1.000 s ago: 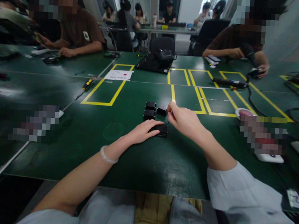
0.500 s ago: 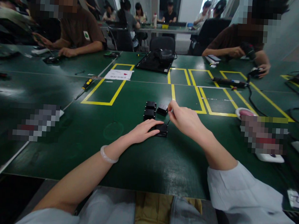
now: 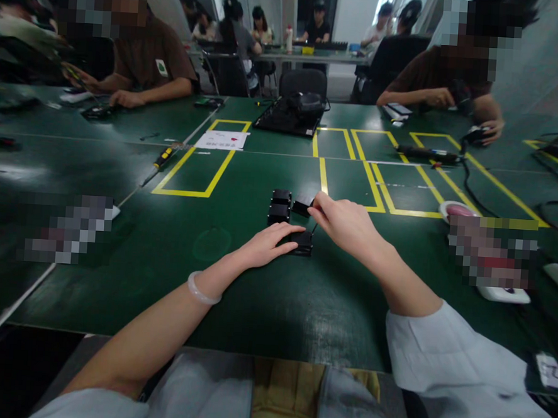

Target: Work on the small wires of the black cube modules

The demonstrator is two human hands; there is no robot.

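Observation:
My left hand (image 3: 264, 247) lies flat, fingers stretched, pressing down on a small black box (image 3: 304, 242) on the green table (image 3: 236, 294). Just right of it, my right hand (image 3: 348, 226) is closed in a pinch on a thin dark tool whose tip (image 3: 314, 227) points down at that box. Three more small black boxes sit close behind: two in a column (image 3: 280, 206) and one (image 3: 302, 204) right by my right fingertips.
Yellow tape rectangles (image 3: 193, 172) mark the table. A yellow-and-black screwdriver (image 3: 163, 158), a white paper (image 3: 221, 140) and a black tray (image 3: 289, 118) lie beyond. A pink-and-white round object (image 3: 456, 210), cables and a white device (image 3: 503, 293) are at right. Other people work across the table.
My right hand has dipped slightly down and left, its fingertips now closer to the rear black box. My left hand stays on the near box.

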